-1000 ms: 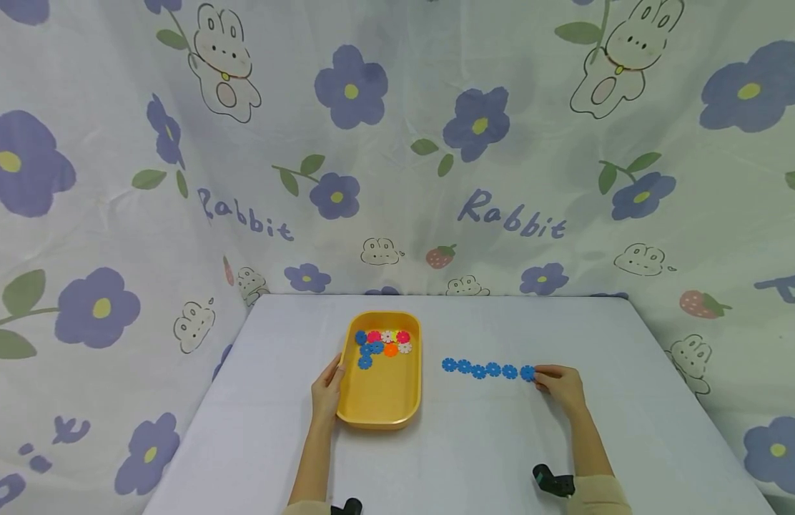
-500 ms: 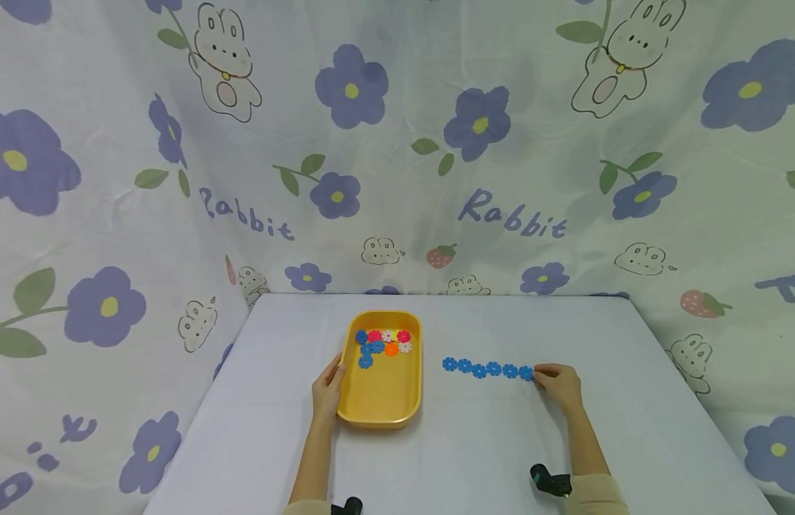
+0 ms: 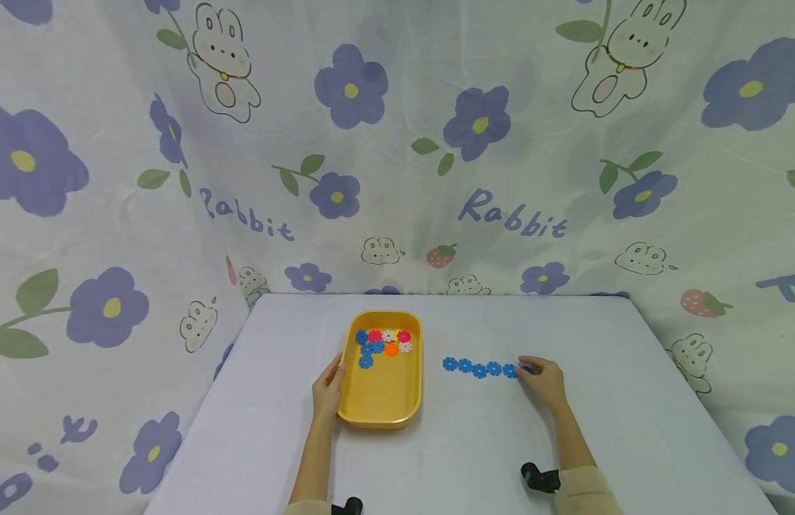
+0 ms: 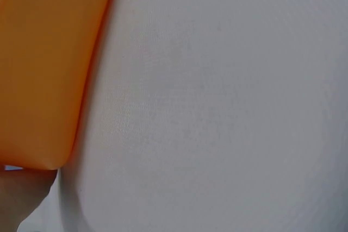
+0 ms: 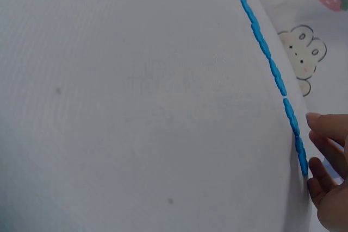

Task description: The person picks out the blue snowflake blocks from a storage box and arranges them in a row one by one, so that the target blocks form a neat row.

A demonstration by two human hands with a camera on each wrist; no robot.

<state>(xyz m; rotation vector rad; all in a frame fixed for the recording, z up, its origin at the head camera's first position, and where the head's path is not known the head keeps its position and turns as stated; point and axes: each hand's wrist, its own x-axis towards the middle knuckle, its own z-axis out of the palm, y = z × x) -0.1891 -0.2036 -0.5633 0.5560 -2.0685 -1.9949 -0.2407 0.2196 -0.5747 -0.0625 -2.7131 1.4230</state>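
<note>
My left hand (image 3: 326,390) grips the left side of a yellow plastic tray (image 3: 381,400), thumb at the rim. In the left wrist view, the tray's orange-looking outside (image 4: 46,69) shows above part of the hand (image 4: 24,199). Right of the tray, several blue snowflake discs (image 3: 480,371) lie in a wavy row. My right hand (image 3: 547,383) is at the row's right end, fingertips beside the fifth disc (image 3: 510,370) and mostly covering the last one. In the right wrist view, its fingers and thumb stand apart next to the edge-on blue row (image 5: 262,42), which has a small gap.
Inside the tray's far half lie blue discs (image 3: 366,362), pink discs (image 3: 403,335), an orange disc (image 3: 391,349) and white discs (image 3: 405,347). A white table (image 3: 449,465) lies beneath everything. Behind it hangs a curtain (image 3: 410,186) printed with rabbits and flowers.
My right hand has pushed the last blue disc slightly left toward the row, then moved left over it to the fifth disc. The left hand and tray have stayed put.
</note>
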